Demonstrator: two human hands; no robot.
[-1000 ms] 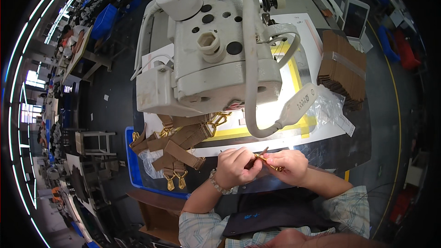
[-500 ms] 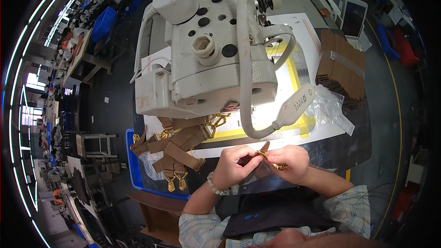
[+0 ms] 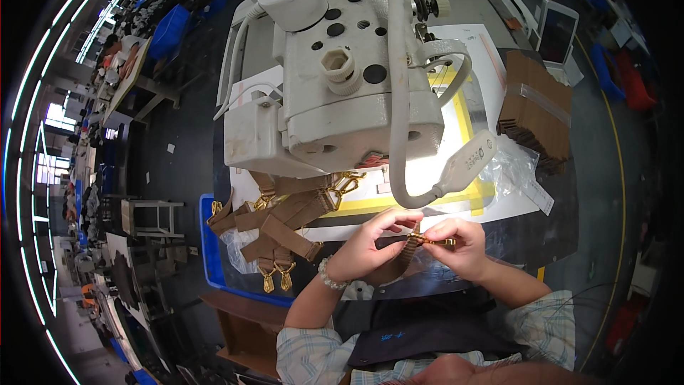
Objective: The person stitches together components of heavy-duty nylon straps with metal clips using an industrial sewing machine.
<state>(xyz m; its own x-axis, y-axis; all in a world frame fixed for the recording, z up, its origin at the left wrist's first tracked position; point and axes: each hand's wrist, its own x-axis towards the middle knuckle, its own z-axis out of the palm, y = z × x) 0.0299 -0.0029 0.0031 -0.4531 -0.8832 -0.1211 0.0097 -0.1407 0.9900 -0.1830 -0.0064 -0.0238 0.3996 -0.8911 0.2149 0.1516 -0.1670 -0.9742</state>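
Note:
Just in front of the sewing machine, both my hands are close together over the table's near edge. My left hand is closed on a brown webbing strap, which curves down beside the palm. A gold metal snap hook sits at the strap, pinched between the thumb and fingers of my right hand. To the left of my hands lies a heap of similar brown straps. Gold hooks hang from their ends.
The white sewing machine head rises ahead, with a lamp paddle low near my hands. At right are stacked brown pieces, clear plastic and a tablet-like screen. A blue bin and brown box stand left.
My hands have moved slightly apart. More of the strap now shows under my left hand, and the gold hook points right in my right hand. The whole view has shifted slightly.

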